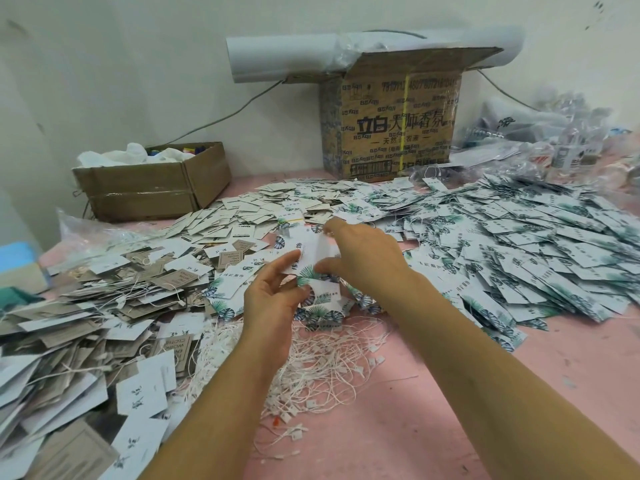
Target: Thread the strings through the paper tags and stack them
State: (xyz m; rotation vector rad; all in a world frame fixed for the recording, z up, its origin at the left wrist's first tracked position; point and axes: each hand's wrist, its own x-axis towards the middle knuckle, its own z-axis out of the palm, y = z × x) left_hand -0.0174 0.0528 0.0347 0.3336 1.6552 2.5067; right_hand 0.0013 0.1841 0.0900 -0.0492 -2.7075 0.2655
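Paper tags lie in three loose heaps, far too many to count: white rectangular card tags printed with green leaves (519,254) spread to the right, grey-brown and white card tags (86,323) to the left, and a paler scatter (277,202) at the back. Two hands meet above the middle. The left hand (273,306) is turned palm-up, thumb on top and fingers curled beneath a small sheaf of leaf tags (306,252) (motion blur hides how many). The right hand (363,251) reaches over from above, thumb and fingertips pinching the sheaf's far side. Under both forearms sits one tangle of white strings with small plastic clasps (329,362). Two cardboard boxes stand by the wall: a low open box (152,188) and a tall printed carton (391,126) bearing one white roll (294,60). Bare pink tabletop (450,410) shows only at the near right, between the strings and the leaf-tag heap's edge.
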